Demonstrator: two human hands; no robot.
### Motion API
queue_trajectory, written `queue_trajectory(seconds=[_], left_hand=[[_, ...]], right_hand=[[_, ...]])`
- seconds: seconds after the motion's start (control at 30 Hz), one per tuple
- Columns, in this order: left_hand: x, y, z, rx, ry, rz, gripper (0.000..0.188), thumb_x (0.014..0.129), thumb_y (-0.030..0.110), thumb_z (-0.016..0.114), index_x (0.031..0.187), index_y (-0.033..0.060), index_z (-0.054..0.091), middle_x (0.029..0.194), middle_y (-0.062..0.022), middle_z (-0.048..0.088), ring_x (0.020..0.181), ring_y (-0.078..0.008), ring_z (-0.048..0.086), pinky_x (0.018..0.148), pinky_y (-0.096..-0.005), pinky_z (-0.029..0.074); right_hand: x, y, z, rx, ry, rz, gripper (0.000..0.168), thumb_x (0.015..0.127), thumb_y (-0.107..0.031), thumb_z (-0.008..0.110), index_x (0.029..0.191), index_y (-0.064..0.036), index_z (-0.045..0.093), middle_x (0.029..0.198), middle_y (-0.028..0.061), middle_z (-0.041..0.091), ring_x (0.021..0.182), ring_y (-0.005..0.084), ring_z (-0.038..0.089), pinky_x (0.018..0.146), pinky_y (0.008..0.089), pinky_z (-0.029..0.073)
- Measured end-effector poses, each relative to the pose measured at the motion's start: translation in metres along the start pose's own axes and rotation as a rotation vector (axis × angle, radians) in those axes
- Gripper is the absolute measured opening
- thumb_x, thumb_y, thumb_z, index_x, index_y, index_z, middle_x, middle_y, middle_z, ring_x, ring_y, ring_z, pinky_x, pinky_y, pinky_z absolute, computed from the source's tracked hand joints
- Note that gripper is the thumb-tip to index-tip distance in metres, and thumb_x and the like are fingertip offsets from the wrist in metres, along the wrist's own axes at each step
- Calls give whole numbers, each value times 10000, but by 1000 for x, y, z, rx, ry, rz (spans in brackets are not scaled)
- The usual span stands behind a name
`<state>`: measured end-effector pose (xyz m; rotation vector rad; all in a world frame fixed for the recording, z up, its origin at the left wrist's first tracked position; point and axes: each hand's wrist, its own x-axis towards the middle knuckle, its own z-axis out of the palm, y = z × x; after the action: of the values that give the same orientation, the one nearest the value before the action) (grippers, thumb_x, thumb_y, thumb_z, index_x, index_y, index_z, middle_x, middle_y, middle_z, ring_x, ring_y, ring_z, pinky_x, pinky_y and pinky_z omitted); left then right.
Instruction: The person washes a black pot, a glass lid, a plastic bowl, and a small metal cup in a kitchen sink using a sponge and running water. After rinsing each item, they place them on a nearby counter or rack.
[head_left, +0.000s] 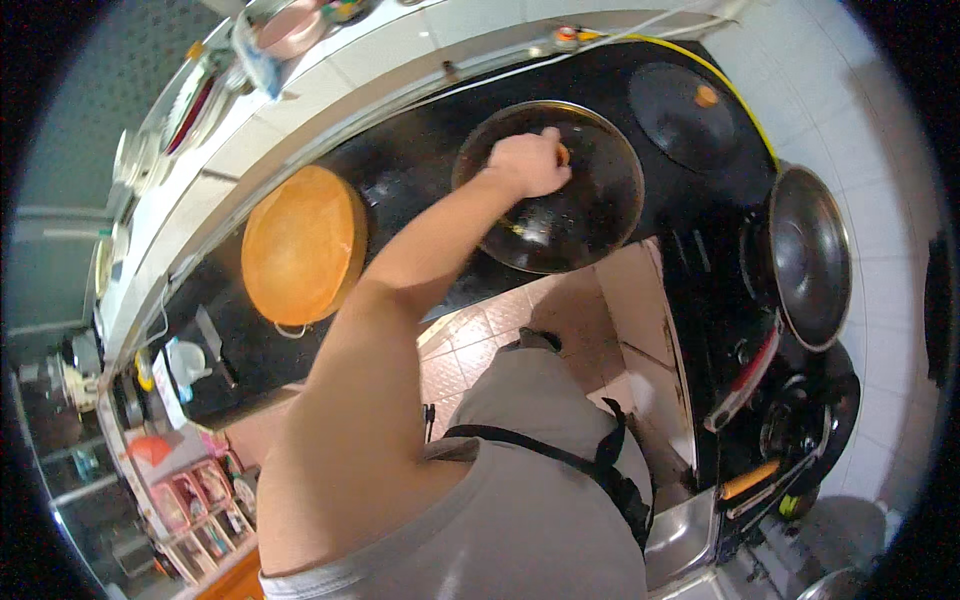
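Note:
My left hand reaches out over a round dark lid with a thin metal rim. Its fingers are closed about the lid's orange-brown knob, which the hand partly covers. Glossy reflections lie on the lid's near side; whatever is beneath it is hidden. The lid is over the black countertop, its near edge jutting past the counter's front edge. Left of it is a thick round wooden chopping board with a wire loop on its side. My right hand is out of view.
A second black lid with an orange knob lies at the back right. A dark wok stands tilted by the tiled wall, near a red handle and the stove burner. A cleaver lies far left; a metal sink is lower right.

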<state>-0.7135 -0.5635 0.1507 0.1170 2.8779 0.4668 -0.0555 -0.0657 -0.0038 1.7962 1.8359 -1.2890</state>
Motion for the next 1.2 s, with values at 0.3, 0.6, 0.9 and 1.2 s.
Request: queue_trajectory(seconds=[0.3, 0.6, 0.9, 1.2], left_hand=[[15, -6, 31, -37, 11, 40, 402, 850, 376, 611, 1101, 64, 567, 976, -176, 700, 950, -358, 673, 821, -478, 535], [8, -8, 34, -37, 89, -29, 669, 819, 561, 670, 1263, 89, 507, 1139, -181, 637, 1014, -369, 653, 860, -468, 537], [-196, -57, 61, -189, 331, 225, 353, 871, 323, 644, 1120, 77, 593, 959, -161, 647, 896, -368, 649, 759, -472, 540], [-542, -225, 126, -437, 265, -506, 271, 849, 186, 658, 1095, 72, 652, 944, -149, 698, 887, -339, 670, 773, -440, 532]], right_hand=[[30, -67, 10, -96, -78, -105, 209, 863, -210, 630, 1010, -63, 604, 863, 94, 584, 729, 220, 560, 618, 365, 482], [28, -94, 7, -142, -98, -148, 249, 866, -212, 644, 1048, -51, 595, 908, 113, 595, 781, 240, 578, 661, 386, 499], [45, -102, 51, -247, -288, -270, 290, 868, -215, 658, 1087, -39, 586, 953, 133, 605, 833, 259, 596, 703, 406, 516], [38, -44, 127, -370, -542, -288, 333, 870, -217, 672, 1126, -27, 577, 998, 153, 616, 885, 278, 615, 746, 426, 533]])
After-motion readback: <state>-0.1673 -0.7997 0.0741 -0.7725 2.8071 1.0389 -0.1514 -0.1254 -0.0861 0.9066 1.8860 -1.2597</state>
